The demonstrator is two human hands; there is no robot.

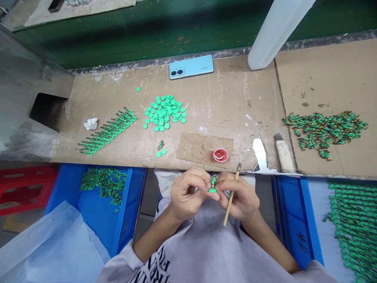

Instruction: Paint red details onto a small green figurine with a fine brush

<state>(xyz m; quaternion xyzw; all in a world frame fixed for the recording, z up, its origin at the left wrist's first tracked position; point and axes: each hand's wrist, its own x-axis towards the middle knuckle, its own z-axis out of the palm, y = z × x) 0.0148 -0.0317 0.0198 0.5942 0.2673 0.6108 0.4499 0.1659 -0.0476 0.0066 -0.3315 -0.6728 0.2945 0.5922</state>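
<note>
Close to my chest, my left hand (189,192) pinches a small green figurine (213,184) on a round green base. The fingertips of my right hand (244,196) meet the same figurine from the other side. A thin paintbrush (232,196) with a wooden handle is tucked in the fingers of my right hand, its bristles pointing up and away. Just beyond my hands, a small tub of red liquid (220,155) stands on a stained cardboard piece (194,148). Left of it lie one loose figurine (160,145) and two green discs (161,153).
Green discs (165,112) form a pile, left of which figurines stand in a slanting row (108,131). A blue phone (191,67) lies behind. More figurines (328,127) heap at right, near a scraper blade (284,153). Blue crates (125,212) flank me, holding figurines. A white tube (273,35) rises behind.
</note>
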